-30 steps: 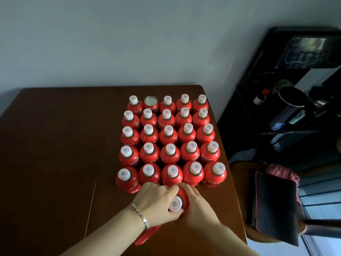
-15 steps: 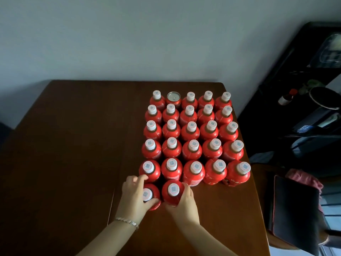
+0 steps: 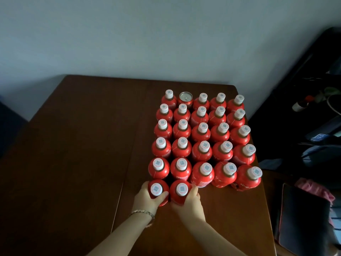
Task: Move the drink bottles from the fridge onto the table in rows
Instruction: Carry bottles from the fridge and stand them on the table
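Several rows of red drink bottles [image 3: 202, 134] with white caps stand upright on the right half of a dark wooden table [image 3: 77, 163]. One red can [image 3: 185, 98] sits in the far row. Two more bottles stand upright at the near edge of the block, starting a new row. My left hand [image 3: 147, 200] wraps the left one [image 3: 156, 189], and my right hand [image 3: 190, 203] wraps the right one [image 3: 180, 190]. Both hands grip the bottle bodies from the near side.
The table's right edge runs close beside the bottle block. A chair with a dark folder [image 3: 302, 218] and pink cloth [image 3: 313, 188] stands at the near right. A black shelf unit [image 3: 313, 108] with clutter fills the far right. A grey wall lies behind.
One second ago both hands held bottles together, one tilted low near the table's front. They have since stood two bottles upright side by side against the nearest row.
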Demonstrator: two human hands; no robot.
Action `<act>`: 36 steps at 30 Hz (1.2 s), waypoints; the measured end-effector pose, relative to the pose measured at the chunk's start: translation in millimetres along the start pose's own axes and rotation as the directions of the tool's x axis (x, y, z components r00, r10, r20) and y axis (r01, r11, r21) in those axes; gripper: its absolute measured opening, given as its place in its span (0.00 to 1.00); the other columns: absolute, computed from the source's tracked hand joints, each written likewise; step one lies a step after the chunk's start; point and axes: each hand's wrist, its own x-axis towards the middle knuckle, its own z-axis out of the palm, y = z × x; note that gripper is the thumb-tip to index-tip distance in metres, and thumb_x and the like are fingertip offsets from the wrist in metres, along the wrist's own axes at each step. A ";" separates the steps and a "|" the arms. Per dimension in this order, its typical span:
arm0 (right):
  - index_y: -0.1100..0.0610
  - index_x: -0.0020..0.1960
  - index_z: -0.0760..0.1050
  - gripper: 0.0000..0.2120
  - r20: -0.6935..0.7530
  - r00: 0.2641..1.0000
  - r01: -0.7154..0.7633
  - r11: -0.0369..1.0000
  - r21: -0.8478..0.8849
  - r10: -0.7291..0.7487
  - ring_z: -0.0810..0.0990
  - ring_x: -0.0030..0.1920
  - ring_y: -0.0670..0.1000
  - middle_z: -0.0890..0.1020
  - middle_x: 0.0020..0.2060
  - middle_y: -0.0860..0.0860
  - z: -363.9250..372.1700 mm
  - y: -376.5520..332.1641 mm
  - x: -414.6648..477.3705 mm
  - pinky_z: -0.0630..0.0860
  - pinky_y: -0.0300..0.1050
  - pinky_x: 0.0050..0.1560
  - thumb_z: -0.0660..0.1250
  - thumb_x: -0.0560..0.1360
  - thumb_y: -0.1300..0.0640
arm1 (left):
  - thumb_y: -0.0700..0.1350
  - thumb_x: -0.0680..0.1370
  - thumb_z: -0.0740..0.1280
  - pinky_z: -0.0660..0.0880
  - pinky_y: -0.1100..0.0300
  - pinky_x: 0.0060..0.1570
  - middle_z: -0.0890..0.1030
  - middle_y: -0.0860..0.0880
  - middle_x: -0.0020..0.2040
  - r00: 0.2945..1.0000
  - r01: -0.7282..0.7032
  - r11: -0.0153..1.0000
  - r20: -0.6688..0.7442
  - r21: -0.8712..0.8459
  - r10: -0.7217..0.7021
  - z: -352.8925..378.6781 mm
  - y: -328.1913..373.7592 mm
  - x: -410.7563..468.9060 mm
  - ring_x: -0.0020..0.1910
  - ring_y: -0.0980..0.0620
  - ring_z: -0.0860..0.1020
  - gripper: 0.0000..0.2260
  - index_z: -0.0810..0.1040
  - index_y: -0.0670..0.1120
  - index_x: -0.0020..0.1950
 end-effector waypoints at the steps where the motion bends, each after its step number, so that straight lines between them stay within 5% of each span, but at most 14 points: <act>1: 0.55 0.70 0.54 0.41 0.000 1.000 -0.009 1.000 0.003 0.009 0.75 0.62 0.59 0.69 0.64 0.56 0.3 -1.1 -0.1 0.73 0.50 0.58 0.75 0.66 0.50 | 0.46 0.66 0.76 0.77 0.47 0.53 0.79 0.44 0.54 1.000 0.002 1.000 -0.004 0.002 -0.002 0.6 -0.2 0.2 0.53 0.45 0.78 0.26 0.72 0.44 0.61; 5: 0.55 0.73 0.51 0.42 0.016 0.999 -0.042 0.999 -0.019 0.042 0.75 0.63 0.59 0.68 0.66 0.56 -2.4 -4.4 -2.0 0.73 0.51 0.59 0.74 0.68 0.52 | 0.47 0.69 0.74 0.74 0.48 0.58 0.77 0.42 0.60 1.000 0.026 1.000 0.002 0.013 -0.026 3.5 -2.6 0.3 0.58 0.43 0.76 0.30 0.66 0.44 0.68; 10: 0.61 0.70 0.57 0.30 0.226 0.971 0.026 0.911 -0.411 0.074 0.76 0.63 0.57 0.74 0.64 0.59 -32.1 -14.3 0.8 0.75 0.49 0.59 0.67 0.73 0.61 | 0.54 0.70 0.71 0.67 0.50 0.64 0.65 0.40 0.71 0.989 0.071 0.962 0.104 0.265 -0.101 -8.1 7.2 -1.9 0.67 0.42 0.68 0.46 0.45 0.43 0.75; 12: 0.60 0.51 0.72 0.08 0.309 0.947 0.118 0.810 -0.574 0.082 0.80 0.52 0.55 0.80 0.56 0.59 -49.1 -23.7 -3.2 0.77 0.42 0.43 0.66 0.73 0.64 | 0.55 0.67 0.73 0.66 0.50 0.64 0.60 0.42 0.72 0.993 -0.057 0.924 0.119 0.378 0.013 -21.3 19.3 -7.7 0.68 0.43 0.65 0.47 0.47 0.45 0.75; 14: 0.60 0.40 0.73 0.03 0.321 0.946 0.201 0.722 -0.662 0.032 0.77 0.45 0.52 0.81 0.49 0.59 -60.0 -29.0 -9.8 0.72 0.39 0.36 0.64 0.72 0.65 | 0.54 0.70 0.71 0.67 0.53 0.62 0.62 0.44 0.68 0.954 -0.299 0.835 0.147 0.462 0.261 -34.2 31.6 -13.2 0.66 0.46 0.66 0.38 0.56 0.46 0.73; 17: 0.61 0.53 0.75 0.09 0.268 0.963 0.205 0.699 -0.685 -0.019 0.79 0.50 0.55 0.81 0.50 0.54 -72.1 -33.9 -28.4 0.75 0.45 0.46 0.61 0.74 0.63 | 0.47 0.73 0.66 0.72 0.58 0.52 0.72 0.47 0.51 0.783 -0.595 0.620 0.194 0.511 0.592 -49.4 55.6 -18.0 0.53 0.48 0.73 0.13 0.72 0.46 0.56; 19: 0.61 0.56 0.76 0.12 0.191 0.982 0.142 0.716 -0.684 -0.012 0.78 0.51 0.54 0.80 0.47 0.51 -81.3 -33.8 -47.4 0.75 0.45 0.49 0.61 0.75 0.60 | 0.47 0.75 0.63 0.72 0.56 0.44 0.73 0.49 0.42 0.732 -0.668 0.545 0.315 0.506 0.604 -53.0 73.9 -23.4 0.44 0.48 0.75 0.03 0.72 0.48 0.43; 23: 0.59 0.61 0.76 0.16 -0.033 0.996 -0.090 0.816 -0.571 0.086 0.78 0.58 0.54 0.79 0.58 0.54 -100.9 -18.8 -105.0 0.76 0.48 0.59 0.62 0.76 0.55 | 0.48 0.76 0.59 0.69 0.58 0.37 0.76 0.48 0.39 0.596 -0.799 0.289 0.632 0.527 0.495 -27.6 94.8 -50.1 0.42 0.46 0.77 0.09 0.67 0.51 0.36; 30: 0.60 0.61 0.76 0.15 -0.315 0.912 -0.358 0.885 -0.296 0.263 0.76 0.60 0.58 0.79 0.58 0.58 -134.9 57.7 -261.5 0.73 0.49 0.61 0.59 0.78 0.57 | 0.50 0.76 0.60 0.72 0.56 0.48 0.80 0.49 0.50 0.170 -0.970 -0.108 0.926 0.218 0.337 59.1 96.0 -188.5 0.50 0.47 0.77 0.05 0.72 0.51 0.43; 36: 0.55 0.54 0.80 0.12 -0.574 0.683 -0.563 0.826 -0.020 0.452 0.79 0.54 0.57 0.82 0.53 0.55 -120.0 157.4 -446.9 0.75 0.43 0.53 0.61 0.75 0.56 | 0.49 0.76 0.59 0.73 0.56 0.50 0.79 0.44 0.54 -0.241 -0.901 -0.403 0.957 -0.161 0.158 126.8 48.9 -372.2 0.52 0.44 0.77 0.09 0.75 0.46 0.49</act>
